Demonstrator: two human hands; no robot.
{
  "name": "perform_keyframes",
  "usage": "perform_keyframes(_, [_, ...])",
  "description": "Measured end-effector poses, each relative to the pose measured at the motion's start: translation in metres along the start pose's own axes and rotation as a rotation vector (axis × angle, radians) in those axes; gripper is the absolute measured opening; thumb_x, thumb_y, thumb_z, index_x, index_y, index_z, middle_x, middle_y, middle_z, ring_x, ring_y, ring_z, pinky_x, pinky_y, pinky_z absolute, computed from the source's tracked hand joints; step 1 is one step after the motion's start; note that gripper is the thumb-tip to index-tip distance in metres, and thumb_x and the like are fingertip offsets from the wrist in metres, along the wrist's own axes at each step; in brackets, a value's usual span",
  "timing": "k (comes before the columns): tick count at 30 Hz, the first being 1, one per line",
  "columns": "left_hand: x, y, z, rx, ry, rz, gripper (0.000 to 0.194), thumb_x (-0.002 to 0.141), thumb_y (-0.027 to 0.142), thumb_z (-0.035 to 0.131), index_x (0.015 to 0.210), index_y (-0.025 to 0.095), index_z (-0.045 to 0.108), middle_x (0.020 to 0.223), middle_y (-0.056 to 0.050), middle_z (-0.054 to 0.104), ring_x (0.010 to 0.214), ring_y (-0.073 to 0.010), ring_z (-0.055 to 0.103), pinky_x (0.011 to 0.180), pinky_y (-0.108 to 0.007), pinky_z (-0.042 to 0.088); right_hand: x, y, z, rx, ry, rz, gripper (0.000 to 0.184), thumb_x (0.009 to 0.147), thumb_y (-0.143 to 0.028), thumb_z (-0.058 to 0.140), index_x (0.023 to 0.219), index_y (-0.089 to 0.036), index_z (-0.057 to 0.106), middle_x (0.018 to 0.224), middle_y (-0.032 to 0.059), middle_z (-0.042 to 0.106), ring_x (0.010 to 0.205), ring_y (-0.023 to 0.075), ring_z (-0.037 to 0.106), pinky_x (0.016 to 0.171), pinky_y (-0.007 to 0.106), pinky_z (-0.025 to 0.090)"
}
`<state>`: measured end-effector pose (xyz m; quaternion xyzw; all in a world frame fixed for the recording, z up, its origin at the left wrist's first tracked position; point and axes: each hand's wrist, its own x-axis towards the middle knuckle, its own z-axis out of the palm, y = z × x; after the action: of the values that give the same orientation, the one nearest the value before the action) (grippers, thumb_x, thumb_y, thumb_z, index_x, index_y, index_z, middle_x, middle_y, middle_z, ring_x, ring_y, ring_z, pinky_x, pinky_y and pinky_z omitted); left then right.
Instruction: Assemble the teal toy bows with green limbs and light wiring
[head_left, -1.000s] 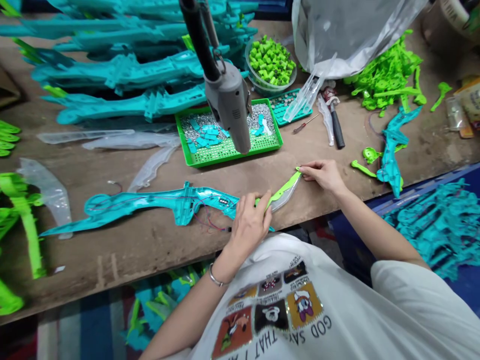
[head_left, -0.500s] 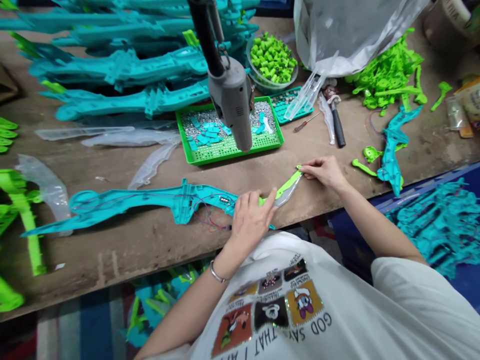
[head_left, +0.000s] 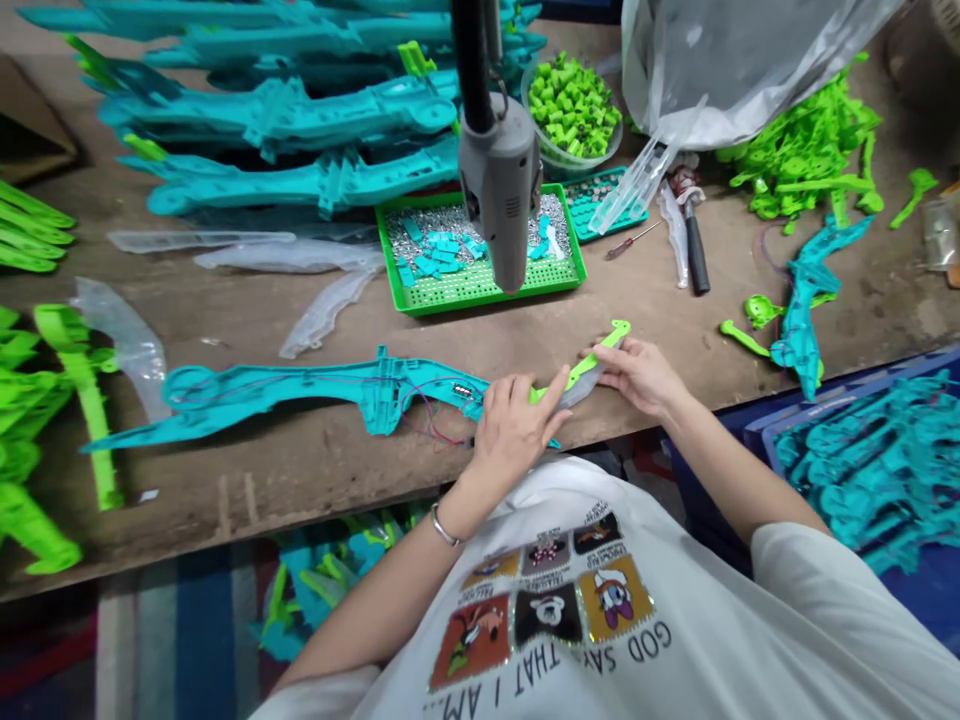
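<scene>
A long turquoise plastic shell (head_left: 315,388) with thin wires in it lies open side up along the front of the table. My left hand (head_left: 514,425) is laid over its right end, fingers bent and holding it down, the index finger reaching onto a lime-green plastic strip (head_left: 581,372). Under the strip sits a clear plastic blade-like piece (head_left: 579,393), partly covered by my hands. My right hand (head_left: 637,375) pinches the strip and the clear piece near their far end, and the strip's knobbed tip sticks out beyond the fingers.
A power screwdriver (head_left: 501,200) hangs over a green tray (head_left: 487,298) of screws and turquoise bits. Behind are stacked turquoise shells (head_left: 285,120) and a bowl of green parts (head_left: 574,110). A black-handled hammer (head_left: 696,250), a small screwdriver (head_left: 632,241) and clear pieces (head_left: 330,312) lie around.
My right hand has slid from the strip's tip back toward my left hand, uncovering the knobbed end. My left hand stays on the shell. The whole view has shifted slightly.
</scene>
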<state>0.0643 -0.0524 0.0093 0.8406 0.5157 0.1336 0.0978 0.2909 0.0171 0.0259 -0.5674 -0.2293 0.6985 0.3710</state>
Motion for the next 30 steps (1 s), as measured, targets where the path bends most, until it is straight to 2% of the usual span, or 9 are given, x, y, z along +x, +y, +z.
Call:
perform_keyframes(7, [0.002,0.002,-0.002,0.04,-0.043,-0.009,0.065,0.102,0.052,0.05,0.162,0.028,0.04,0.125,-0.017,0.057,0.114,-0.0338,0.049,0.098,-0.047,0.041,-0.007,0.021,0.024,0.058,0.105,-0.139,0.055,0.053,-0.044,0.099,0.093,-0.023,0.066,0.084,-0.0011,0.079,0.075,0.0154,0.074,0.076,0.03,0.063])
perform_keyframes(12, [0.0,0.007,-0.005,-0.007,-0.08,-0.039,0.074,0.102,0.052,0.052,0.164,0.016,0.033,0.126,-0.019,0.059,0.118,-0.0352,0.052,0.103,-0.049,0.041,-0.017,0.032,0.038,0.084,0.087,-0.075,0.055,0.056,-0.043,0.098,0.096,-0.023,0.067,0.09,-0.0003,0.08,0.08,0.017,0.076,0.08,0.031,0.063])
perform_keyframes(15, [0.003,0.002,-0.02,-0.111,-0.117,-0.031,0.081,0.101,0.054,0.053,0.163,0.008,0.028,0.14,-0.023,0.055,0.132,-0.0375,0.049,0.111,-0.05,0.039,-0.021,0.04,0.046,0.1,0.085,-0.064,0.052,0.056,-0.042,0.098,0.094,-0.022,0.069,0.085,-0.0007,0.079,0.078,0.0161,0.075,0.078,0.029,0.062])
perform_keyframes(18, [0.017,-0.017,-0.049,-0.259,-0.189,0.001,0.07,0.105,0.051,0.045,0.16,0.01,0.032,0.149,-0.021,0.052,0.139,-0.0341,0.048,0.114,-0.049,0.039,-0.024,0.04,0.05,0.082,0.085,-0.101,0.05,0.058,-0.042,0.097,0.095,-0.021,0.07,0.086,0.0005,0.08,0.077,0.0162,0.075,0.077,0.029,0.062])
perform_keyframes(21, [0.044,-0.044,-0.074,-0.309,-0.344,-0.025,0.059,0.102,0.048,0.05,0.148,0.01,0.048,0.142,-0.02,0.059,0.131,-0.0329,0.054,0.109,-0.045,0.042,-0.027,0.038,0.051,0.065,0.078,-0.159,0.049,0.062,-0.041,0.097,0.098,-0.02,0.07,0.087,0.001,0.081,0.077,0.0161,0.075,0.075,0.029,0.062])
perform_keyframes(24, [0.071,-0.066,-0.082,-0.455,-0.714,0.021,0.057,0.092,0.053,0.064,0.132,0.012,0.062,0.121,-0.012,0.071,0.105,-0.0251,0.066,0.087,-0.031,0.048,-0.03,0.04,0.052,0.071,0.056,-0.212,0.047,0.065,-0.038,0.096,0.1,-0.02,0.07,0.089,0.0017,0.082,0.078,0.0162,0.075,0.077,0.029,0.062])
perform_keyframes(26, [0.084,-0.072,-0.08,-0.512,-0.883,0.088,0.05,0.09,0.053,0.065,0.121,0.014,0.069,0.101,-0.005,0.074,0.084,-0.0189,0.065,0.07,-0.026,0.043,-0.032,0.043,0.054,0.075,0.053,-0.237,0.045,0.066,-0.038,0.095,0.1,-0.02,0.071,0.09,0.002,0.082,0.079,0.0162,0.076,0.077,0.029,0.062])
perform_keyframes(28, [0.089,-0.074,-0.075,-0.512,-0.9,0.152,0.045,0.09,0.054,0.063,0.109,0.015,0.073,0.086,-0.002,0.071,0.071,-0.0153,0.059,0.061,-0.025,0.035,-0.032,0.045,0.057,0.08,0.067,-0.24,0.045,0.065,-0.039,0.095,0.099,-0.021,0.071,0.089,0.0013,0.082,0.077,0.0161,0.076,0.077,0.029,0.062])
perform_keyframes(30, [0.088,-0.075,-0.071,-0.503,-0.844,0.196,0.046,0.091,0.057,0.061,0.103,0.015,0.074,0.08,-0.002,0.069,0.066,-0.0142,0.056,0.059,-0.025,0.031,-0.032,0.043,0.057,0.078,0.071,-0.218,0.046,0.063,-0.039,0.097,0.096,-0.021,0.071,0.086,0.0007,0.082,0.076,0.0164,0.076,0.076,0.028,0.062])
